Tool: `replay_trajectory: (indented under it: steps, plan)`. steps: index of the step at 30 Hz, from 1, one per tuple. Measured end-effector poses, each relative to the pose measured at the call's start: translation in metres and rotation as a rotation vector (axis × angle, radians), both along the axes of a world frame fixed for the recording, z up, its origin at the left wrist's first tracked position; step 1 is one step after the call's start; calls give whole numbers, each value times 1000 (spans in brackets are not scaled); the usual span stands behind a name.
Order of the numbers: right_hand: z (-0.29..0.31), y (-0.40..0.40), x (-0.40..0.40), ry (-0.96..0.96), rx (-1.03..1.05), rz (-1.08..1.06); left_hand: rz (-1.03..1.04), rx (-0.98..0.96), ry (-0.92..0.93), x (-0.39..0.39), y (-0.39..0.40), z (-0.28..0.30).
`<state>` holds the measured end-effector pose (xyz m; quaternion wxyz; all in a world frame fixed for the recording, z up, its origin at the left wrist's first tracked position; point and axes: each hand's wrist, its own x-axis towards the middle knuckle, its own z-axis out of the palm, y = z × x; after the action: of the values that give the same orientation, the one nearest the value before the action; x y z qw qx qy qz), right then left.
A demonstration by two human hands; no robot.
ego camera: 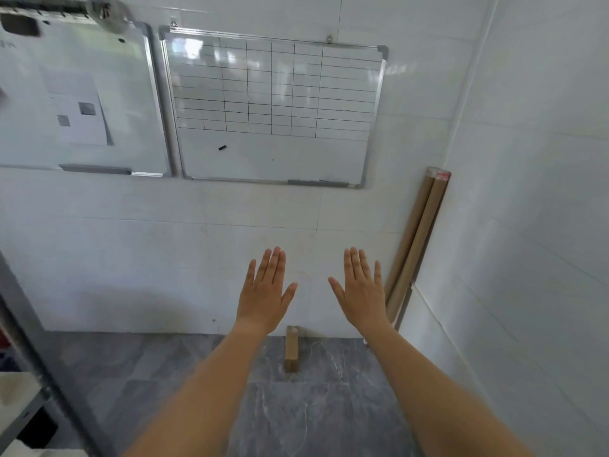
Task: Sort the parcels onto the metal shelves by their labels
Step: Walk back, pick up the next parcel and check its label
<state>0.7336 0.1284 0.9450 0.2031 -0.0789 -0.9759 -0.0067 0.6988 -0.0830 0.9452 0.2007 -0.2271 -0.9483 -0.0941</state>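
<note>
My left hand (pixel 265 291) and my right hand (pixel 361 290) are stretched out side by side before a white tiled wall, backs up, fingers spread, both holding nothing. A small brown cardboard parcel (pixel 291 349) lies on the grey marble floor against the wall, below and between the two hands. At the left edge a grey metal shelf frame (pixel 39 351) slants through the view, blurred; something white rests on its lower level.
Two whiteboards hang on the wall: one with papers (pixel 75 97) at the left, one with a drawn grid (pixel 273 110) in the middle. Long brown cardboard tubes (pixel 418 239) lean in the right corner. The grey floor (pixel 296 407) spreads beneath my arms.
</note>
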Motion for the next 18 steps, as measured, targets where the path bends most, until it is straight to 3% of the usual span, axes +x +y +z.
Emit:
replay_trajectory:
  steps: [18]
  plan:
    - [-7, 93, -197, -27, -62, 88, 68, -46, -15, -193, 88, -7]
